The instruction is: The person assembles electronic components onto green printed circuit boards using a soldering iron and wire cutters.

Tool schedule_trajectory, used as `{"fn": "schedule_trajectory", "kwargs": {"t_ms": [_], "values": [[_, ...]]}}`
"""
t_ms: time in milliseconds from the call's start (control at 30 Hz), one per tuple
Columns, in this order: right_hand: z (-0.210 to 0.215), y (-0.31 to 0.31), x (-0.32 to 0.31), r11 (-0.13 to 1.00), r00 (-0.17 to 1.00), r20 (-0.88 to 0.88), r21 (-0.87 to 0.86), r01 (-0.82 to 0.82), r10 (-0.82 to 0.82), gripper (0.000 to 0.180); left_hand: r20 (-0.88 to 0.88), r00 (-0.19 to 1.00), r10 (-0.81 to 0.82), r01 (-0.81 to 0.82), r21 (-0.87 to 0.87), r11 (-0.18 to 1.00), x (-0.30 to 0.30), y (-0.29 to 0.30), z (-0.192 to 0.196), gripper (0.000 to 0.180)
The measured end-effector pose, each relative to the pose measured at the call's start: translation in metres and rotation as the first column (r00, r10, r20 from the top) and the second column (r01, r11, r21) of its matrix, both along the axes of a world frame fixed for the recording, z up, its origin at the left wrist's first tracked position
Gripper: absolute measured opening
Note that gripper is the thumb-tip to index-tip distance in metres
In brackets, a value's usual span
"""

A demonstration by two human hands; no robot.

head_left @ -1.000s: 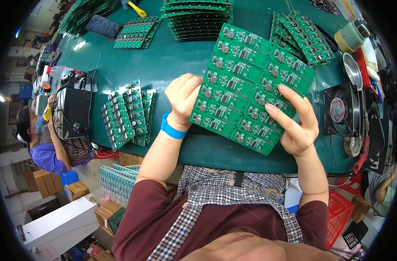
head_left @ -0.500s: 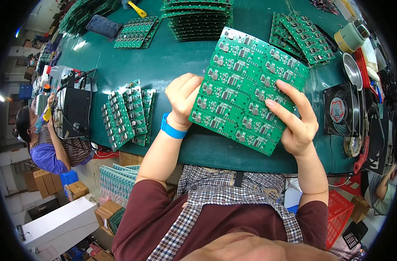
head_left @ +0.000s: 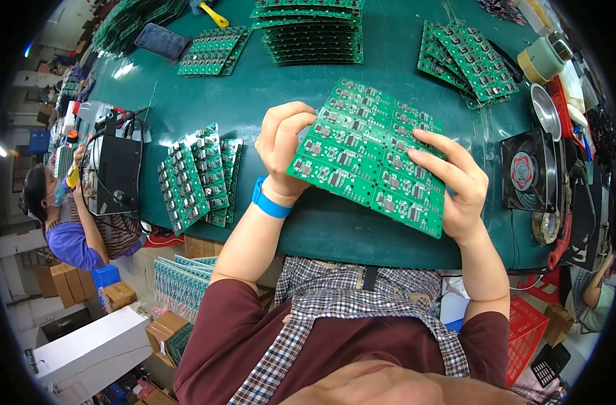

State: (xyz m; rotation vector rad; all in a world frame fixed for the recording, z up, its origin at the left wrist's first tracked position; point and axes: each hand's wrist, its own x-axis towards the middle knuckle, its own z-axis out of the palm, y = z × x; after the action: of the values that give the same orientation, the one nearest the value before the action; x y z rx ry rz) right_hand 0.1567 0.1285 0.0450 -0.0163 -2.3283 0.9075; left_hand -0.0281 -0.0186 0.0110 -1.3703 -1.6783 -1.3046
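Observation:
A green circuit board panel (head_left: 362,152), made of several joined boards with dark chips and grey parts, is held tilted above the table in front of me. My right hand (head_left: 460,182) grips its right edge, with two fingers lying across the top face and the thumb hidden underneath. At the left edge, my left hand (head_left: 282,145) is curled closed against the panel; its fingertips are partly hidden behind the board. A blue band (head_left: 271,200) circles my left wrist.
Green table (head_left: 207,101) holds leaning panels (head_left: 199,177) at left, a tall panel stack (head_left: 311,34) at the back and more panels (head_left: 473,61) at back right. A black box (head_left: 116,165) stands left, a fan (head_left: 530,170) right. Another person (head_left: 75,223) works at left.
The panel has tipped, its far edge dropping toward the table and nearer to me. Both hands still hold it, with the right hand shifted slightly left.

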Motion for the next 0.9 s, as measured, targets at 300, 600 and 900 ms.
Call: {"fn": "schedule_trajectory", "kwargs": {"t_ms": [300, 600, 900], "values": [[-0.001, 0.001, -0.003, 0.989, 0.996, 0.031, -0.130, -0.074, 0.079, 0.028, 0.167, 0.979, -0.116, 0.117, 0.005, 0.993, -0.002, 0.000, -0.006, 0.048], [-0.007, 0.002, 0.007, 0.690, 0.958, 0.208, -0.724, 0.015, 0.197, 0.014, 0.444, 0.877, -0.181, 0.184, 0.038, 0.982, 0.007, 0.005, -0.007, 0.055], [-0.010, 0.005, -0.001, 0.442, 0.940, 0.260, -0.886, 0.141, 0.221, 0.013, 0.893, 0.232, -0.385, 0.540, 0.211, 0.815, 0.007, 0.006, 0.005, 0.048]]}}
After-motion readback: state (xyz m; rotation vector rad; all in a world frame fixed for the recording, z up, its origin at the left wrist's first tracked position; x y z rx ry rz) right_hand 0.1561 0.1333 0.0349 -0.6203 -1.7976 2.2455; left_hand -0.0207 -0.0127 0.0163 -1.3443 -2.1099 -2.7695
